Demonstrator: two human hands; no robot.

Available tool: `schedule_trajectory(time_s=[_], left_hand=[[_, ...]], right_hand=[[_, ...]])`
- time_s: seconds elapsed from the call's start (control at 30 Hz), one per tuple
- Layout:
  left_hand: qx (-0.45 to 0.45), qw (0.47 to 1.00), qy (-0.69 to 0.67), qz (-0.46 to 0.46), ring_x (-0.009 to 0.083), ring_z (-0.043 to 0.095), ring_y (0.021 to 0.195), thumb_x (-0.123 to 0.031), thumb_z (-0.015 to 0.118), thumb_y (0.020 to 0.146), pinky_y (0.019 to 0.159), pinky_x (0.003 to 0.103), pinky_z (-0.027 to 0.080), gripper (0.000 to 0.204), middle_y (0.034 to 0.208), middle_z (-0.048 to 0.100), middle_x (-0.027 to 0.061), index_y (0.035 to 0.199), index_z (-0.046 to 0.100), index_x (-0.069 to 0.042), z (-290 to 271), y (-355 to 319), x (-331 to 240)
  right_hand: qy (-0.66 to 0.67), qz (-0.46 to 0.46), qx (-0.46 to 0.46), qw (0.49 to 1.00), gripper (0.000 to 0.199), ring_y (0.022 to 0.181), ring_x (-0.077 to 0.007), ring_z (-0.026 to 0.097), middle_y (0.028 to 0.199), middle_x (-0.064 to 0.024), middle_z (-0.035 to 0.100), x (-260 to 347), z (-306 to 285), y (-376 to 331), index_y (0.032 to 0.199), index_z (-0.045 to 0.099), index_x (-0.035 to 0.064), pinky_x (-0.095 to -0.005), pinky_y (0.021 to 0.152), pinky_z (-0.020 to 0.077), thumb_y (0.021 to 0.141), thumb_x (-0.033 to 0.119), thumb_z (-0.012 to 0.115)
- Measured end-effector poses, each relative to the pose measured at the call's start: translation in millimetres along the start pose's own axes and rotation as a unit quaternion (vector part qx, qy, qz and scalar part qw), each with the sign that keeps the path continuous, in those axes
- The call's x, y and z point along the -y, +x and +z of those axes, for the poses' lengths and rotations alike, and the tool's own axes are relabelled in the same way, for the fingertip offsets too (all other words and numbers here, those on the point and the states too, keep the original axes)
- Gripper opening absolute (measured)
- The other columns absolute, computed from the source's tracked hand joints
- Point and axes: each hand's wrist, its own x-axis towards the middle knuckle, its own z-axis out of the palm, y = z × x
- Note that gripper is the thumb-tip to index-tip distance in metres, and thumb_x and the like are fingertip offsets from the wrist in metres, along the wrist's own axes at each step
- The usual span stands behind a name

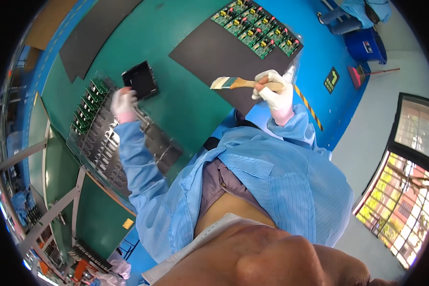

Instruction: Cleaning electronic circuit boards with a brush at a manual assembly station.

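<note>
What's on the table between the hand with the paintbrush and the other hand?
In the head view, only bare green mat lies between the right hand, gripping the paintbrush, and the left hand.

Both arms are clad in light blue striped sleeves and both hands wear white gloves. The left hand [123,104] is stretched well out from the chest over the green bench [186,57], the elbow only slightly bent, the sleeve running down from the wrist toward the body. Its fingers are curled downward, closed around a thin metal part whose shape cannot be made out. The right hand [273,88] is raised above the bench, nearer the chest, forearm bent steeply upward with the cuff bunched at the wrist. Its fingers are wrapped in a fist around the wooden handle of a paintbrush [233,84], bristles pointing toward the left hand.
</note>
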Motion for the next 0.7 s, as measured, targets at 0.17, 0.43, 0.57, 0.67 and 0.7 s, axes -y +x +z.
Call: schedule_trajectory(time_s=[0.17,0.43,0.57,0.67,0.7], left_hand=[[0.287,0.944,0.160,-0.023,0.0154,0.056,0.070,-0.022,0.055,0.078,0.062,0.025,0.046,0.027,0.086,0.064,0.0055,0.099,0.061,-0.006,215.5,-33.2,15.0],[0.291,0.773,0.522,0.214,0.0373,0.060,0.081,-0.034,0.051,0.080,0.071,0.044,0.046,0.038,0.086,0.062,0.0166,0.104,0.047,-0.006,483.7,-54.4,40.5],[0.324,0.743,0.529,0.252,0.0383,0.060,0.076,-0.030,0.050,0.081,0.067,0.045,0.046,0.031,0.083,0.062,0.0169,0.101,0.047,-0.006,511.5,-36.9,70.7],[0.320,0.733,0.537,0.269,0.0348,0.061,0.071,-0.023,0.049,0.083,0.065,0.044,0.048,0.023,0.084,0.061,0.0191,0.100,0.048,-0.007,502.3,-47.0,69.7],[0.316,0.734,0.541,0.263,0.0348,0.061,0.071,-0.023,0.049,0.083,0.065,0.044,0.048,0.023,0.084,0.061,0.0191,0.100,0.048,-0.007,488.4,-56.4,61.6]], right_hand=[[0.032,-0.044,-0.149,0.987,0.013,0.053,-0.0152,0.052,0.082,-0.0131,0.057,25.8,-124.1,39.2,0.090,0.057,-0.0035,-0.0241,0.048,0.0449,0.079,-0.001,0.051],[0.062,-0.123,-0.274,0.952,0.011,0.055,-0.0136,0.051,0.084,-0.0125,0.056,48.2,-252.1,24.9,0.094,0.055,-0.0017,-0.0225,0.048,0.0438,0.086,0.006,0.053],[0.073,-0.116,-0.302,0.944,0.009,0.053,-0.0147,0.052,0.084,-0.0125,0.056,40.4,-292.4,13.3,0.092,0.055,-0.0024,-0.0231,0.047,0.0456,0.086,0.003,0.051],[0.084,-0.105,-0.292,0.947,0.009,0.053,-0.0148,0.052,0.085,-0.0122,0.055,33.3,-301.7,19.0,0.091,0.055,-0.0021,-0.0230,0.047,0.0456,0.086,0.003,0.051],[0.087,-0.107,-0.283,0.949,0.009,0.055,-0.0144,0.052,0.086,-0.0120,0.055,31.3,-302.3,22.1,0.092,0.055,-0.0015,-0.0227,0.048,0.0451,0.086,0.004,0.052]])
